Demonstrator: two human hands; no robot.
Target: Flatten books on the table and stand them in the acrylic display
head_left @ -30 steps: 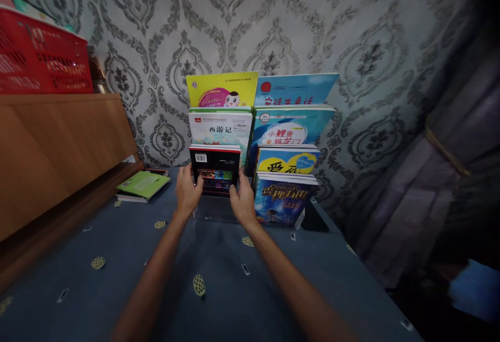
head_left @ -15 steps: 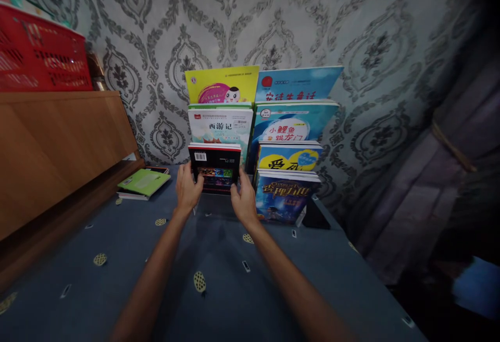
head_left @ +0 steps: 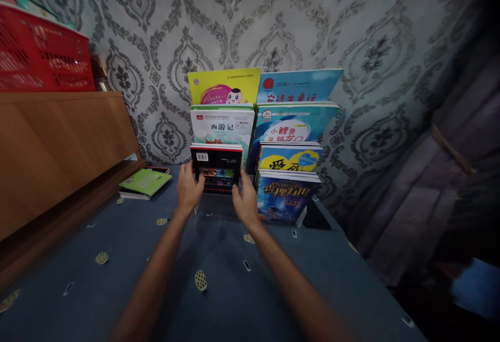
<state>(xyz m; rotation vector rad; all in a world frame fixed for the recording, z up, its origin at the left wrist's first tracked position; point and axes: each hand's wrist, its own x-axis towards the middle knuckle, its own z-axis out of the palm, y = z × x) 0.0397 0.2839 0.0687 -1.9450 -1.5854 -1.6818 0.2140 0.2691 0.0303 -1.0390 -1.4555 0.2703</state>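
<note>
A black book (head_left: 217,165), its barcode side facing me, is held upright between my two hands at the front of the left row. My left hand (head_left: 189,188) grips its left edge, thumb on the cover. On the opposite edge, my right hand (head_left: 246,196) has its thumb against the cover and its fingers behind. Right behind it stand a white book with a red label (head_left: 222,125) and a taller yellow book (head_left: 224,84). To the right, a dark blue book (head_left: 287,196) fronts a second row with a yellow-and-blue book (head_left: 289,157) and teal book (head_left: 297,123).
A small pile topped by a green book (head_left: 145,181) lies left on the dark patterned cloth (head_left: 156,264). A wooden cabinet (head_left: 66,149) bearing a red basket (head_left: 45,50) borders the left side. Patterned wallpaper rises behind; a tied curtain (head_left: 414,196) hangs right.
Everything in view has shifted slightly to the right. My hands keep the same hold on the black book, with no clear movement against the other books.
</note>
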